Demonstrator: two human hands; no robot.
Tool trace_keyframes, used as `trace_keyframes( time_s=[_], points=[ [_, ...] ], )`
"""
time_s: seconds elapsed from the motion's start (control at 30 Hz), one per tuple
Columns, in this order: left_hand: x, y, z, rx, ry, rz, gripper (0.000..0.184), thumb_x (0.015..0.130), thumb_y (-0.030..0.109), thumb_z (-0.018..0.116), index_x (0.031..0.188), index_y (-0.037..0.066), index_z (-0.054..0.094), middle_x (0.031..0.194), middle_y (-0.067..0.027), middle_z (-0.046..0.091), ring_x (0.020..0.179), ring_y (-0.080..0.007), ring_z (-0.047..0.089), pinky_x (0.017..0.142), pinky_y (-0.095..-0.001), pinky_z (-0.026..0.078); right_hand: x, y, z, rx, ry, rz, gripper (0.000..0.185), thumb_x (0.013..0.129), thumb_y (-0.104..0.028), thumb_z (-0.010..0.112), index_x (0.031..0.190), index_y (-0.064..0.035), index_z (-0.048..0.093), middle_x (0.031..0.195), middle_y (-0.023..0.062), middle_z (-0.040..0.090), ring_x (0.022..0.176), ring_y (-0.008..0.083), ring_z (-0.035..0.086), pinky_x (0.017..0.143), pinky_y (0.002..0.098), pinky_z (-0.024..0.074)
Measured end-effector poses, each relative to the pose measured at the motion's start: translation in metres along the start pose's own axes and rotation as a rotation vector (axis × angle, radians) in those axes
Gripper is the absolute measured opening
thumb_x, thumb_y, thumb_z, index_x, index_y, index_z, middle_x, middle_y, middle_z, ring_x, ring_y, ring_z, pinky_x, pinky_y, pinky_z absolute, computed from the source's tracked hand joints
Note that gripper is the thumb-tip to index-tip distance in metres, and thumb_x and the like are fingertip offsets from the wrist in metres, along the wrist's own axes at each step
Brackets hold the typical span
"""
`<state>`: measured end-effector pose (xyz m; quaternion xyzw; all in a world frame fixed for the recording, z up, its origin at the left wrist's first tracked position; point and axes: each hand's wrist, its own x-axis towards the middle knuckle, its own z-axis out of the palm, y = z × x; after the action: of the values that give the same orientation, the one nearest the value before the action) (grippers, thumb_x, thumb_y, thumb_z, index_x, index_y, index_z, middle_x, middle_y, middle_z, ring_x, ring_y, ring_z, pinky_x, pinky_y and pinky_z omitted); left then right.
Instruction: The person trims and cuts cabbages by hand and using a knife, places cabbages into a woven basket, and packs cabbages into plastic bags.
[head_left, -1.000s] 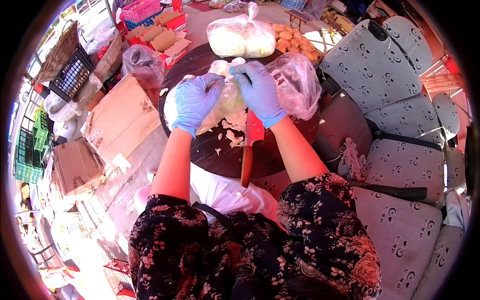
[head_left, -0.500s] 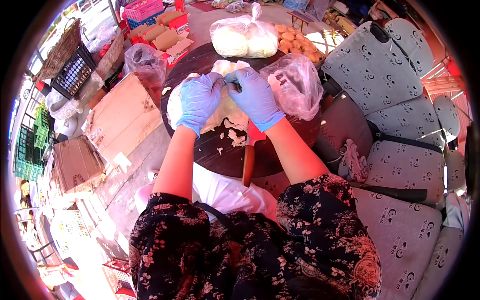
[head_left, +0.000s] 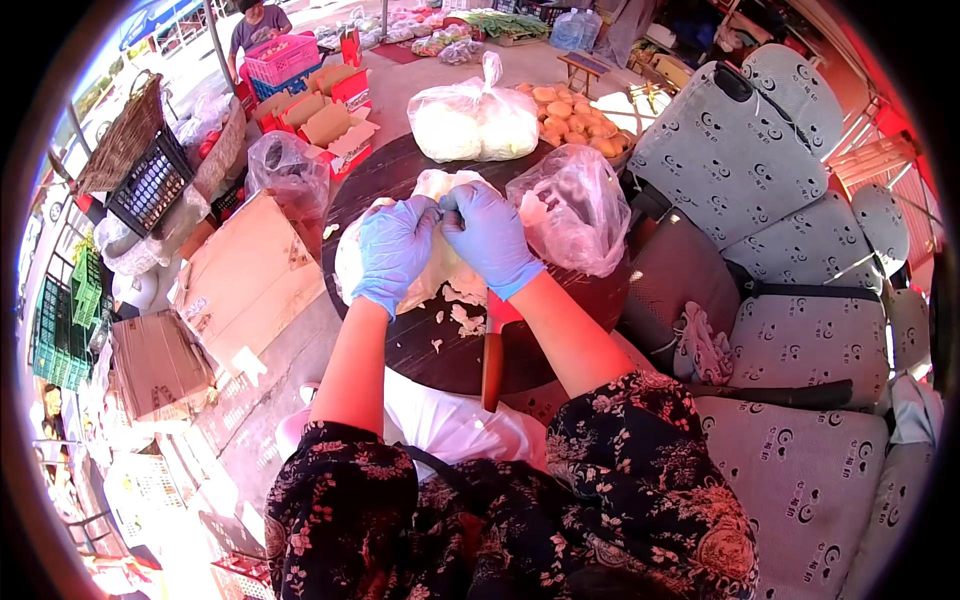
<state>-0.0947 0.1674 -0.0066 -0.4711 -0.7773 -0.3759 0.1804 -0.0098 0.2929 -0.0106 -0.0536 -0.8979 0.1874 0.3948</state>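
My left hand point(head_left: 396, 250), in a blue glove, is closed with its fingertips pinched together. Close against it, my right hand point(head_left: 488, 232) wears the same kind of glove and is pinched too. Whatever sits between the fingertips is too small and hidden to make out. Under both hands a pale, whitish mass point(head_left: 428, 278), seemingly in thin clear plastic, rests on a round dark table point(head_left: 400, 352). White flaky scraps point(head_left: 466, 320) lie in front of it. A knife with a brown handle point(head_left: 491, 370) and a red part lies by my right wrist, its handle past the table's near edge.
A knotted clear bag point(head_left: 470, 125) of pale contents stands on the table's far side. At right is an open plastic bag point(head_left: 575, 215). Behind lies a basket of orange-brown produce point(head_left: 575, 118). Patterned seats point(head_left: 800, 340) flank the right; cardboard point(head_left: 245, 275) lies left. A person point(head_left: 258, 30) is far back.
The view has tipped up a little, so the table sits lower and the person at the back shows. Both hands stay pinched together over the pale mass.
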Motion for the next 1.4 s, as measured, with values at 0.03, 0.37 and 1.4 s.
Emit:
trace_keyframes(
  time_s=[0.03,0.37,1.4],
  points=[
    [0.0,0.0,0.001,0.004,0.001,0.001,0.009,0.085,0.02,0.056,0.083,0.015,0.063,0.069,-0.0088,0.063,0.068,-0.0299,0.059,0.073,-0.0406,0.045,0.001,0.002,-0.002,0.024,-0.004,-0.017,0.014,0.071,-0.006,0.063,0.082,-0.0057,0.055,0.078,0.0112,0.06,0.076,0.0294,0.06,0.068,0.0384,0.0486],
    [0.007,-0.013,0.014,-0.039,-0.026,-0.032,0.011,0.084,0.023,0.057,0.084,0.014,0.063,0.07,-0.0132,0.063,0.068,-0.0334,0.061,0.064,-0.0455,0.047,0.003,0.009,-0.003,-0.031,-0.026,-0.084,0.012,0.071,-0.013,0.064,0.077,-0.0077,0.054,0.076,0.011,0.057,0.072,0.0282,0.059,0.066,0.0391,0.0486],
    [-0.072,0.012,-0.008,0.218,0.002,-0.013,0.065,0.062,0.014,0.073,0.124,0.021,0.055,0.135,-0.0216,0.038,0.128,-0.0407,0.032,0.106,-0.0517,0.024,-0.04,-0.014,0.009,-0.379,-0.096,-0.229,0.024,0.062,-0.025,0.073,0.084,-0.0174,0.068,0.11,0.0033,0.048,0.101,0.0257,0.045,0.08,0.0405,0.0362]
  ],
)
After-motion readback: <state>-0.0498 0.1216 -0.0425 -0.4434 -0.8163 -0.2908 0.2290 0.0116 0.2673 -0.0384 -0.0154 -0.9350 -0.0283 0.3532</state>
